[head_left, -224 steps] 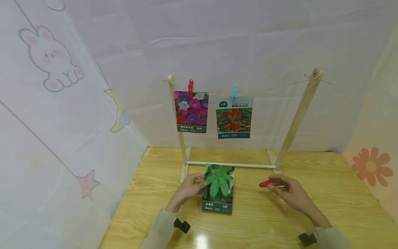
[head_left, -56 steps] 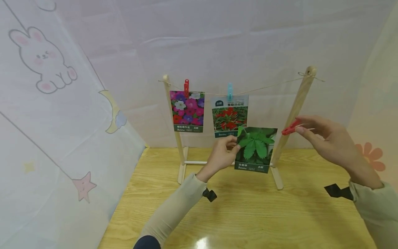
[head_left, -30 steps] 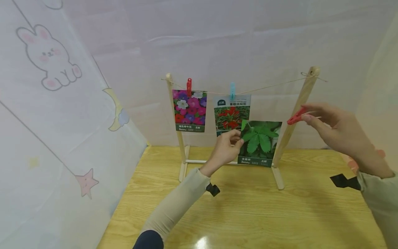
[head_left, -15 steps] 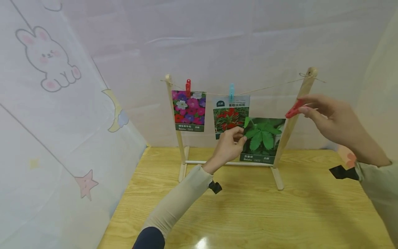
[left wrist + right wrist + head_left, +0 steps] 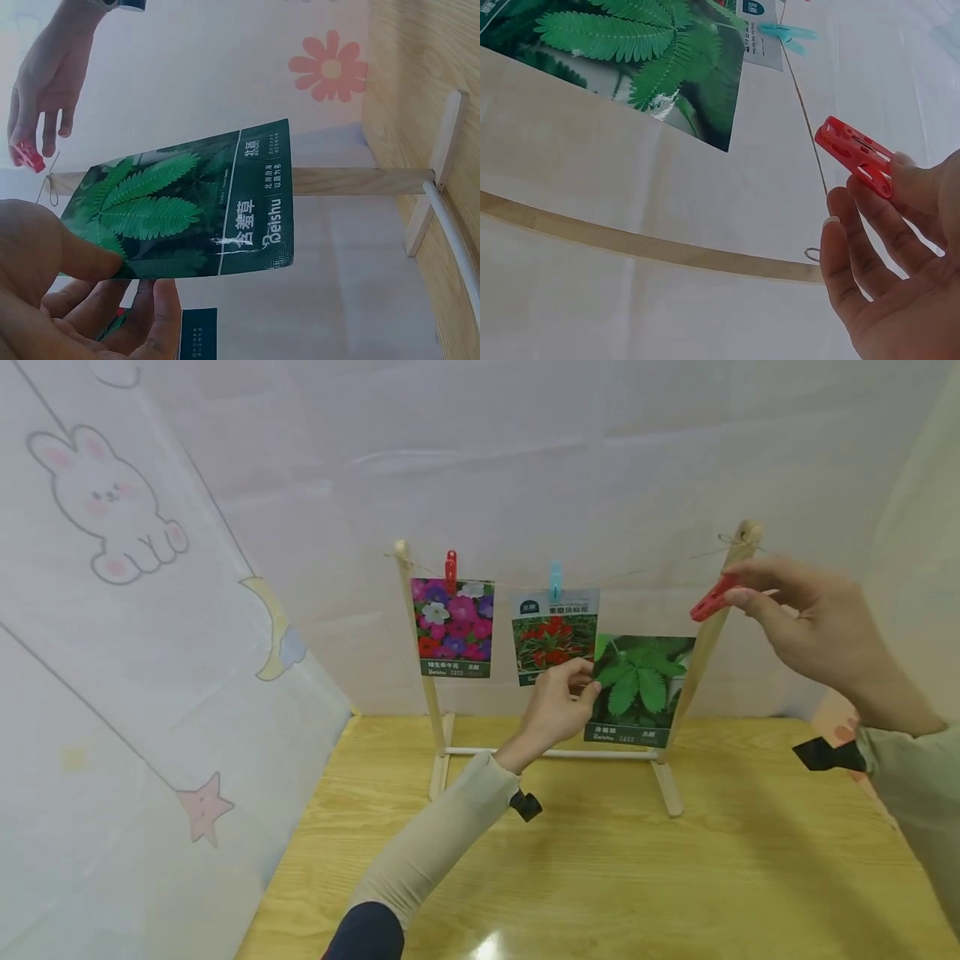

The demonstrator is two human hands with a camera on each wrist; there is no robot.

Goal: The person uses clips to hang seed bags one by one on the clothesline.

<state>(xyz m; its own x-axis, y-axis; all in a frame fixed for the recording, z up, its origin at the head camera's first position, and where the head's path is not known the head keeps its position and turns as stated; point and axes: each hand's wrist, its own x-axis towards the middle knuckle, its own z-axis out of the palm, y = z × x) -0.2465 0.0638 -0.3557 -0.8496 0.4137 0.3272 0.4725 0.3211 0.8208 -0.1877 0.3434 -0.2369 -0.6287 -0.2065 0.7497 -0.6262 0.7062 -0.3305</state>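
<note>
My left hand pinches the left edge of a green seed packet with a fern-like leaf picture, holding it in front of the frame's right part, below the string. In the left wrist view, the thumb lies on the packet's printed face. Up by the right post, my right hand pinches a red clothespin by its handle end. The right wrist view shows that red clothespin beside the string, its tip pointing away from the palm.
A petunia packet hangs from the string under a red clothespin. Beside it, a red-flower packet hangs under a blue clothespin. The wooden frame's right post stands behind the held packet, on a wood-grain table.
Over the last seconds my left hand has lifted the green packet from low over the table up and rightward. My right hand has risen with the red clothespin towards the string's right end.
</note>
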